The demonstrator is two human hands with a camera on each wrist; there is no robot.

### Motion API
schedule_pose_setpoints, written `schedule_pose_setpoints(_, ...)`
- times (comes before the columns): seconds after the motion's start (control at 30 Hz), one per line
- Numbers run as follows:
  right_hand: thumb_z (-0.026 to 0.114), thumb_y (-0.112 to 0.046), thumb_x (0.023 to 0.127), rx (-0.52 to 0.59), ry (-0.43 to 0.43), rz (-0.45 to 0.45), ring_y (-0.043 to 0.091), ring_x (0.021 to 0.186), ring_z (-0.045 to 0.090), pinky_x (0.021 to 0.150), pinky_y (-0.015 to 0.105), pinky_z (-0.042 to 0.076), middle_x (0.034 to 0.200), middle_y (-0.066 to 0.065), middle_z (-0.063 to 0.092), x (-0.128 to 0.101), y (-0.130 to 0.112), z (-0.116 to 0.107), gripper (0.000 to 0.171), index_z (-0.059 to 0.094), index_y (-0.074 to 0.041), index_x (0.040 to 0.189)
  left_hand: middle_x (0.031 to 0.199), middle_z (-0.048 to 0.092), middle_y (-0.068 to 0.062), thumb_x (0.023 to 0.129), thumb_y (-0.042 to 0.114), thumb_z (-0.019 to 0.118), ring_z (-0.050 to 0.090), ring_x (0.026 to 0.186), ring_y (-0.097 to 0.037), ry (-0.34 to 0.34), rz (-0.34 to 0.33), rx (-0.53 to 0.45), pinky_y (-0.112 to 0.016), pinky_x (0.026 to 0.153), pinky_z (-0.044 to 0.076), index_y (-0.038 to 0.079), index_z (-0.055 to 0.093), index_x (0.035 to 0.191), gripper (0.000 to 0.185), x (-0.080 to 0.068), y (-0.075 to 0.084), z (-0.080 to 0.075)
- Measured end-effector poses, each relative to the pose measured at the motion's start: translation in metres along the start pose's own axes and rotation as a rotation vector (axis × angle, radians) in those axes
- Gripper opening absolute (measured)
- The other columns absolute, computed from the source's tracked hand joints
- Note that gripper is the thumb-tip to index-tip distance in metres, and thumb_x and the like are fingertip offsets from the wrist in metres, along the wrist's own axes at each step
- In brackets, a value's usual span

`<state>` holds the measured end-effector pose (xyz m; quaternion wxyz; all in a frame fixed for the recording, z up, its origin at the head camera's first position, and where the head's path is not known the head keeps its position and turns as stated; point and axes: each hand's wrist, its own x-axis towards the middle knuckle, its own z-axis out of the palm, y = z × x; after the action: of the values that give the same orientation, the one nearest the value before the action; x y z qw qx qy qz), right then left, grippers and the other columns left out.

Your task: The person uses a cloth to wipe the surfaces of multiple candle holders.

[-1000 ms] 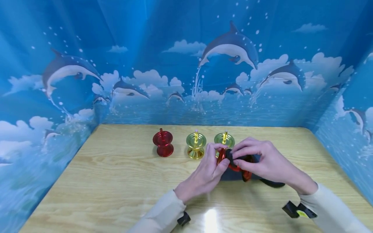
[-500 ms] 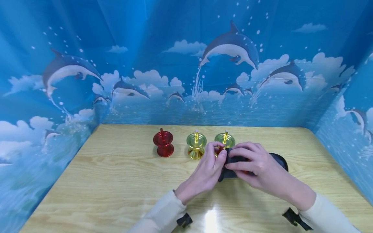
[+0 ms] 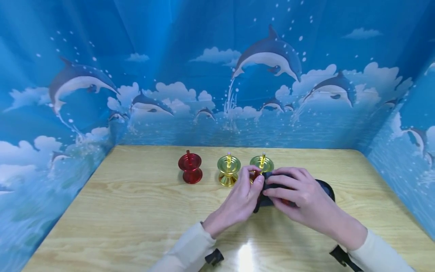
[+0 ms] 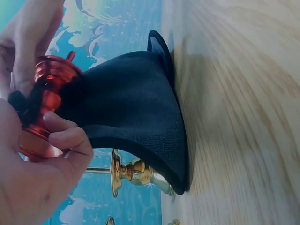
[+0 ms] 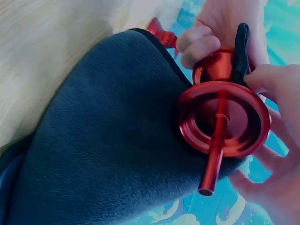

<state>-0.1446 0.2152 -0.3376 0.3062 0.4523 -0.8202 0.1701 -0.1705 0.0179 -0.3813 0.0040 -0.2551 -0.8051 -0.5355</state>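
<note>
Two hands meet over one red anodised metal spool with a thin centre pin (image 5: 224,123), held just above the light wooden tabletop (image 3: 136,211) at its middle. The left hand (image 3: 239,202) curls its fingers (image 5: 199,47) round the spool's narrow waist; the right hand (image 3: 299,198) pinches the same spool from the other side, with a fold of black fleece cloth (image 4: 131,117) caught against it. That cloth drapes from the spool down to the table on the right-hand side. The spool's long axis, its pin, lies tilted rather than upright. Just beyond the hands stand two gold metal spools (image 3: 229,170) (image 3: 261,163) and, further left, another red spool (image 3: 190,168), all upright before a blue dolphin-print backdrop (image 3: 217,75).
</note>
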Motion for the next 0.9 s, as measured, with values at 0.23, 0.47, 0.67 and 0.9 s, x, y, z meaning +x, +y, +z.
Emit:
schedule_pose_setpoints(0.23, 0.077, -0.019, 0.092, 0.230, -0.052, 0.255, 0.014, 0.104, 0.069, 0.092, 0.016, 0.051, 0.111, -0.003, 0.076, 0.000, 0.006, -0.009, 0.017, 0.075, -0.024, 0.109, 0.121, 0.046, -0.010, 0.110, 0.047, 0.028, 0.049, 0.103, -0.015, 0.014, 0.273, 0.154, -0.022, 0.086, 0.049, 0.006, 0.038, 0.138, 0.051, -0.004, -0.008, 0.000)
schedule_pose_setpoints(0.47, 0.076, -0.024, 0.093, 0.477, -0.327, 0.608, 0.006, 0.088, 0.066, 0.069, 0.027, 0.056, 0.112, -0.001, 0.074, 0.003, 0.011, -0.020, 0.026, 0.070, -0.027, 0.118, 0.126, 0.044, -0.016, 0.106, 0.059, 0.014, 0.058, 0.105, -0.020, 0.032, 0.573, 0.373, -0.015, 0.083, 0.053, 0.006, 0.036, 0.134, 0.064, -0.005, -0.017, -0.001)
schedule_pose_setpoints(0.67, 0.070, -0.023, 0.098, 0.722, -0.539, 0.638, 0.009, 0.092, 0.067, 0.076, 0.028, 0.058, 0.118, 0.010, 0.070, 0.003, 0.024, -0.024, 0.030, 0.066, -0.012, 0.126, 0.128, 0.043, -0.018, 0.106, 0.057, 0.021, 0.061, 0.075, -0.013, -0.019, 0.671, 0.486, -0.006, 0.064, 0.049, 0.010, 0.031, 0.135, 0.057, -0.009, -0.020, -0.003)
schedule_pose_setpoints(0.9, 0.072, -0.020, 0.095, 0.811, -0.603, 0.663, 0.015, 0.089, 0.067, 0.074, 0.030, 0.057, 0.115, 0.013, 0.068, 0.000, 0.029, -0.021, 0.034, 0.064, -0.009, 0.126, 0.131, 0.038, -0.017, 0.105, 0.058, 0.023, 0.058, 0.076, -0.011, -0.070, 0.679, 0.477, -0.006, 0.065, 0.048, 0.014, 0.032, 0.136, 0.056, -0.007, -0.019, -0.003)
